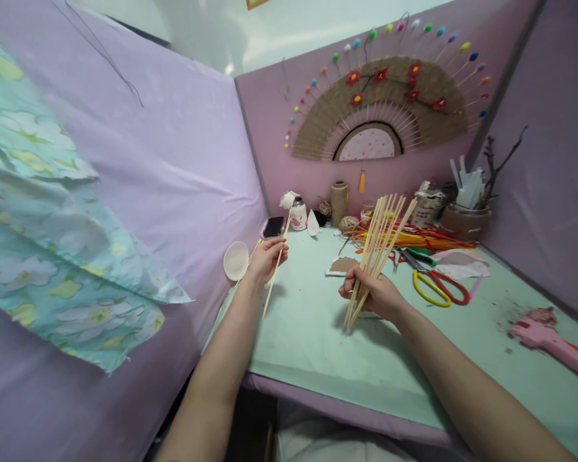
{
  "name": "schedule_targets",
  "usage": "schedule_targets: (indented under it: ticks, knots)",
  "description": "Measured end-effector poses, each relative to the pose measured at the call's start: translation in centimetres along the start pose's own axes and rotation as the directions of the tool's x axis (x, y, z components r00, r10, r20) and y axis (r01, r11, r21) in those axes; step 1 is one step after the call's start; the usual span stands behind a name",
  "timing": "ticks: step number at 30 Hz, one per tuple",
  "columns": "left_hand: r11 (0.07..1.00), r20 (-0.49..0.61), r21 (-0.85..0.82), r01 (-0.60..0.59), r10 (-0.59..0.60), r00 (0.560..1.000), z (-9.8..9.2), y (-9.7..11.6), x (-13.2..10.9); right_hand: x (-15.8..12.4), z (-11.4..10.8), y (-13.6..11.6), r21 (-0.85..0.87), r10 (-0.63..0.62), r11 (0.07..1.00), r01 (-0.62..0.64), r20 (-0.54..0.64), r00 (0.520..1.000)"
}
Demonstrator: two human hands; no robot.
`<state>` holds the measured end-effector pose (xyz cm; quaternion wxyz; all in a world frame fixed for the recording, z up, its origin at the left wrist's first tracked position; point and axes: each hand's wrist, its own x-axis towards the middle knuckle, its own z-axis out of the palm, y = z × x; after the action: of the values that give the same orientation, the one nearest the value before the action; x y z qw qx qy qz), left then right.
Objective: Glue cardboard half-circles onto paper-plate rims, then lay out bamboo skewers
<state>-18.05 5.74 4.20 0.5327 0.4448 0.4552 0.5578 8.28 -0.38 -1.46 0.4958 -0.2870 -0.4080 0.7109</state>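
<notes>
My left hand pinches one thin wooden stick, tilted, its lower end near the tabletop. Fingers of my right hand are wrapped round a bundle of wooden sticks, which fan out slightly at the top. Just behind the right hand lies a brown half-round piece with a white scalloped edge. A white fluted cup stands left of my left hand, with more sticks partly hidden behind that arm. Beyond the left hand are a phone and a white jar.
Scissors with yellow and red handles lie to the right, before orange and red strips. A pink glue gun rests at the far right. Twine and a pot stand at the back, below a large decorated fan.
</notes>
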Motion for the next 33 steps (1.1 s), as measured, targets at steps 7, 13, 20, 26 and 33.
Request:
schedule_targets:
  ticks: [7, 13, 20, 26, 33]
  knots:
    - [0.969, 0.166, -0.244, -0.032, 0.074, 0.983, 5.4, -2.1, -4.9, -0.1, 0.9, -0.6, 0.037, -0.105, 0.994, 0.105, -0.001, 0.994]
    - [0.930, 0.123, -0.350, -0.109, 0.161, 0.979, 6.8, -2.4, -5.5, 0.2, 0.6, -0.8, 0.067, -0.150, 0.986, 0.150, -0.008, 0.989]
    - [0.937, 0.098, -0.232, -0.260, 0.289, 0.952, 5.8, -1.5, -5.5, 0.3, 0.5, -0.5, 0.112, -0.139, 0.984, 0.138, 0.005, 0.990]
    - [0.909, 0.164, -0.011, -0.417, 0.413, 0.896, 6.5, -2.9, -6.0, 0.3, 0.3, -0.7, 0.132, -0.141, 0.982, 0.133, 0.057, 0.988]
    - [0.816, 0.041, 0.078, -0.573, 0.572, 0.819, 6.6, -3.2, -5.7, 0.4, 0.2, -0.6, 0.145, -0.137, 0.981, 0.126, 0.070, 0.988]
